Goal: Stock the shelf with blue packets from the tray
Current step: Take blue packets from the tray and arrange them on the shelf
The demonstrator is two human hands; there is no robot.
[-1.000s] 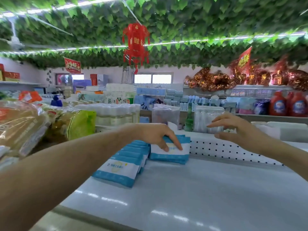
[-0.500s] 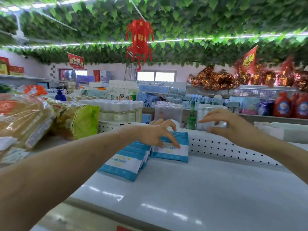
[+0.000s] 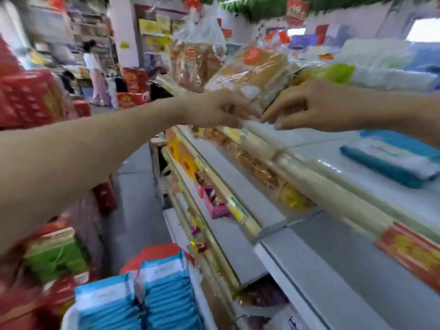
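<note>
Left hand (image 3: 221,108) and right hand (image 3: 309,108) had come off the packets (image 3: 392,156) on the shelf (image 3: 357,186), empty, loosely curled, fingertips close together. View swung down toward 2 stacks (image 3: 142,298) below; restock probably next.

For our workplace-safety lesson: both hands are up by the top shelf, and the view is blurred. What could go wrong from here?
1. The blue packets lie near the front edge of the top shelf; a passing arm could knock them off.
2. The left hand and right hand hang beside the bagged bread, which a careless move might squash.
3. The spare packets sit low down; a hasty grab may spill some.
</note>
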